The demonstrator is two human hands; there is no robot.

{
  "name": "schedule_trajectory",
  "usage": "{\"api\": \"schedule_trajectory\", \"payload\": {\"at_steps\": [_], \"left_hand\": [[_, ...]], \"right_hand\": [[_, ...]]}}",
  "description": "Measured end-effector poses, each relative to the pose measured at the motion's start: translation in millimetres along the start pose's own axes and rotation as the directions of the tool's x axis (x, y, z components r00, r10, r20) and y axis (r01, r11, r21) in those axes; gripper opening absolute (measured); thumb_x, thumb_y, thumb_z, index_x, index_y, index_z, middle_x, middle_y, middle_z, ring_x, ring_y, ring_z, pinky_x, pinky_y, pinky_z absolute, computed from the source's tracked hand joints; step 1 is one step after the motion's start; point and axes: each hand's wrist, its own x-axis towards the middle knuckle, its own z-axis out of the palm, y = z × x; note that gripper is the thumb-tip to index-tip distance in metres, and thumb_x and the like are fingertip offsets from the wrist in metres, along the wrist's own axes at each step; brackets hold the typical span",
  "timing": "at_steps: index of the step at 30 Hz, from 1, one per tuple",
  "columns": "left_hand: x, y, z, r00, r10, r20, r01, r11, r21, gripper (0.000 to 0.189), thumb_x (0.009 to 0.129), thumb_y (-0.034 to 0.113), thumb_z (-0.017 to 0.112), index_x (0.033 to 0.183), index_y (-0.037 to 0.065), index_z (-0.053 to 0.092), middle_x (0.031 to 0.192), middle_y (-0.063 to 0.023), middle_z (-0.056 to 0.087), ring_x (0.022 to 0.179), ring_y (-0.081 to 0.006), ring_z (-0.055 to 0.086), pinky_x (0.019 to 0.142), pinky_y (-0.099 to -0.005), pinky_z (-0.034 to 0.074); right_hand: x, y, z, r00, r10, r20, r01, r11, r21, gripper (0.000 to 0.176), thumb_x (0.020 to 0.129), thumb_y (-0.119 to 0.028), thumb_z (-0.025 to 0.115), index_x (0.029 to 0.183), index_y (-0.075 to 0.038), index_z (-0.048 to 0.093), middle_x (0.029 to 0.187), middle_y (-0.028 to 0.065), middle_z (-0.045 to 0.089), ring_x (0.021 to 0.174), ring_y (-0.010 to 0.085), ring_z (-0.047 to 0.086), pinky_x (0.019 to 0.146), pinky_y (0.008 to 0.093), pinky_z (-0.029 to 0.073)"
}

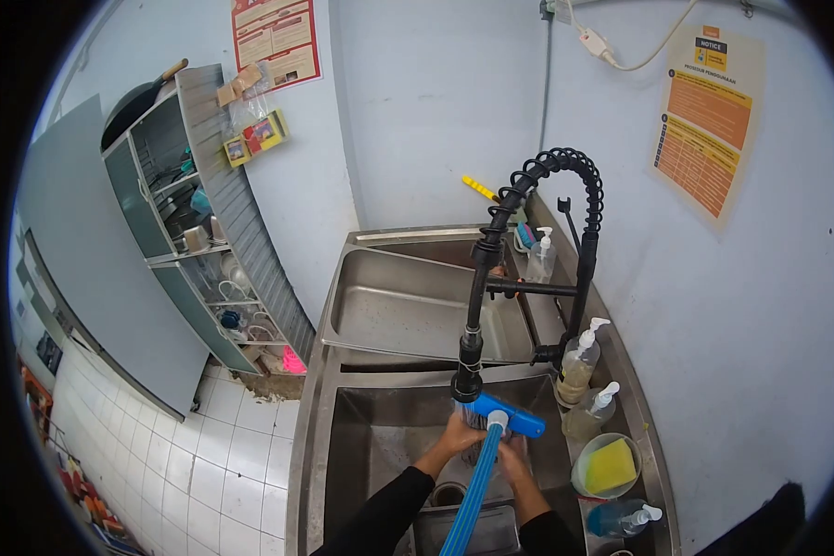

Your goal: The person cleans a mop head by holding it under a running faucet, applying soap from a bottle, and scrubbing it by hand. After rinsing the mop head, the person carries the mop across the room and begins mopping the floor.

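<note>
Brush: one blue brush (514, 419), in the middle of the near sink, its head right under the tap's spout. I judge it is held there so that whatever runs off falls into the basin. Its long blue handle slants back toward me.
Left grip: my left grip (456, 434) is closed on the bristle side of the head, on the left, which steadies it under the spout.
Right grip: my right grip (512, 459) sits just right of the handle, below the head. The handle hides the fingers, so I cannot tell whether it is closed or loose.
Tap: one black tap (491, 250) with a coiled neck, arching from the right and coming down over the near sink.
Sinks: two steel ones, the near sink (361, 435) around my grips and the far sink (389, 306) beyond it.
Table: a steel table (621, 366) runs along the right of the sinks and keeps the soap within reach.
Bottles: four pump bottles (579, 361) stand in a row on it, from far to near.
Sponge: one yellow sponge (610, 463) in one round bowl (579, 477), between the nearer bottles.
Shelf: one dish shelf (185, 232) on the far left wall, well apart from the sinks.
Notices: two, one notice (709, 120) on the right wall and another on the far wall.
</note>
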Motion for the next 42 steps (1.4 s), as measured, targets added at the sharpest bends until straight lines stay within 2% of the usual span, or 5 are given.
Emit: {"api": "schedule_trajectory", "payload": {"at_steps": [5,11,25,33,42], "left_hand": [[-12.8,18.2,9.1,0.942,-0.206,-0.266,0.207,0.978,-0.022,0.056,0.058,0.020,0.087,0.101,-0.001,0.059,0.086,-0.0075,0.065,0.076,-0.0164,0.061,0.068,-0.0325,0.052],[-39.4,63.1,-19.4,0.933,-0.340,-0.113,0.345,0.939,0.019,0.056,0.059,0.022,0.086,0.102,-0.001,0.059,0.096,-0.0095,0.063,0.087,-0.0181,0.061,0.073,-0.0322,0.051],[-56.8,18.6,-73.0,0.795,-0.606,0.037,0.598,0.772,-0.216,0.042,0.079,0.021,0.068,0.111,-0.003,0.057,0.108,-0.0130,0.061,0.098,-0.0222,0.059,0.086,-0.0333,0.047],[-65.3,11.1,-61.3,0.843,-0.532,-0.081,0.477,0.808,-0.344,0.039,0.077,0.018,0.069,0.108,-0.004,0.058,0.107,-0.0125,0.062,0.097,-0.0222,0.059,0.087,-0.0329,0.047],[-63.5,-0.8,-46.3,0.878,-0.447,-0.173,0.370,0.861,-0.348,0.038,0.077,0.018,0.069,0.107,-0.003,0.059,0.104,-0.0119,0.063,0.095,-0.0226,0.060,0.084,-0.0334,0.048]], "right_hand": [[-12.4,37.9,27.1,0.908,-0.399,0.131,0.391,0.689,-0.611,0.087,0.064,-0.015,0.078,0.130,0.000,0.023,0.125,0.0182,0.041,0.116,0.0296,0.045,0.096,0.0384,0.040],[44.8,122.1,2.9,0.981,0.147,0.130,-0.147,0.989,-0.006,0.079,0.064,-0.007,0.077,0.128,0.003,0.032,0.120,0.0155,0.048,0.110,0.0250,0.050,0.091,0.0352,0.045],[17.4,-0.7,58.9,0.734,0.482,0.478,-0.310,0.864,-0.396,0.053,0.066,-0.014,0.076,0.114,0.000,0.056,0.109,0.0070,0.059,0.100,0.0160,0.056,0.090,0.0304,0.042],[-61.8,8.0,106.2,0.851,-0.492,0.182,0.417,0.424,-0.804,0.106,0.060,-0.038,0.081,0.135,0.007,0.020,0.133,0.0299,0.028,0.124,0.0426,0.029,0.100,0.0491,0.028],[-14.2,-5.2,123.9,0.826,-0.563,0.025,0.340,0.463,-0.819,0.083,0.063,-0.025,0.077,0.127,0.005,0.033,0.118,0.0267,0.048,0.110,0.0419,0.048,0.092,0.0464,0.039]]}}
